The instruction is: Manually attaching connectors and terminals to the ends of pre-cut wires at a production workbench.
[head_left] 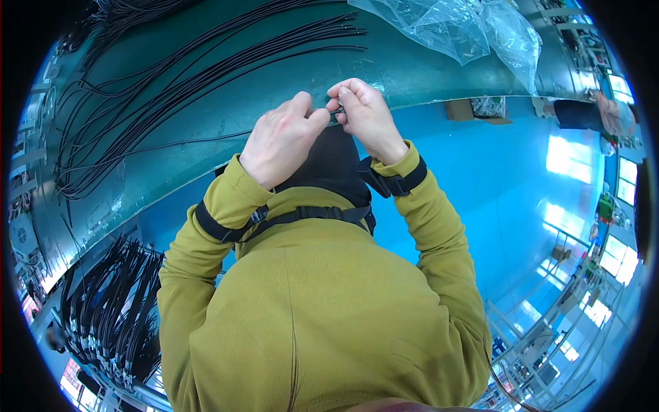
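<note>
My left hand (285, 137) is closed around a thin black cable (213, 138) near its end. From the hand the cable runs left over the green tabletop (274, 81). Close beside it, my right hand (367, 117) pinches the cable's tip between thumb and fingers. Something small and dark shows at those fingertips, too small to make out. Both hands are above the table's near edge. Beyond them lies a loose bundle of black cables (226, 75), their ends fanned toward the middle and their other parts curving at the left.
Crumpled clear plastic bags (439, 31) lie at the far right of the table. Many black cables with pale connectors hang on a rack (113, 309) at lower left. An open cardboard box (461, 110) stands below the table edge, on the blue floor (473, 185). Another person's arm (576, 115) shows at right.
</note>
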The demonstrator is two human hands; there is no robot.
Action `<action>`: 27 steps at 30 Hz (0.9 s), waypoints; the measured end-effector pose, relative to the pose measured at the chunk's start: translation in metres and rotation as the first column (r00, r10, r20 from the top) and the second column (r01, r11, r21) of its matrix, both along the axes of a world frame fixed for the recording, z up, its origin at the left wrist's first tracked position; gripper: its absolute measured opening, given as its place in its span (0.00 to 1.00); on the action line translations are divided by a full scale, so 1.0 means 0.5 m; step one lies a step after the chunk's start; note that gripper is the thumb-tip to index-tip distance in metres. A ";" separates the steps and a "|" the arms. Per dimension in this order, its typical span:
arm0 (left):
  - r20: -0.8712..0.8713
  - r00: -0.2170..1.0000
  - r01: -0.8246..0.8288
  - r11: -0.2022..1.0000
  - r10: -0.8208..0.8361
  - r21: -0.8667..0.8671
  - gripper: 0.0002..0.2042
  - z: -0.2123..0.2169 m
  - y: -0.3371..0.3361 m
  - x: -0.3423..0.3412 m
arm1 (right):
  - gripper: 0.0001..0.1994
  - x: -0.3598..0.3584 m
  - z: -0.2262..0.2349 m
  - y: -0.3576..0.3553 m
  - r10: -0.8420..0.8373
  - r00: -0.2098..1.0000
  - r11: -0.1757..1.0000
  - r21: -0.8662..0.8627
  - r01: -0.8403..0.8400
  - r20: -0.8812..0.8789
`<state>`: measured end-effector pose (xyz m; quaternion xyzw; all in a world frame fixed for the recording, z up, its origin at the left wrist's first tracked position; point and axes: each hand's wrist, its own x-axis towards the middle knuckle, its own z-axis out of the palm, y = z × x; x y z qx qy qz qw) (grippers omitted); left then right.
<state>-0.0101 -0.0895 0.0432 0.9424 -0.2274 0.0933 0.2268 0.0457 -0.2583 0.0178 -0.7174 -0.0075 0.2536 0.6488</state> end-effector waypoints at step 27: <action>-0.030 0.976 -0.214 0.977 0.215 0.018 0.06 0.026 0.048 0.010 | 0.07 0.042 0.031 0.092 -0.025 0.984 0.976 0.207 0.061 -0.175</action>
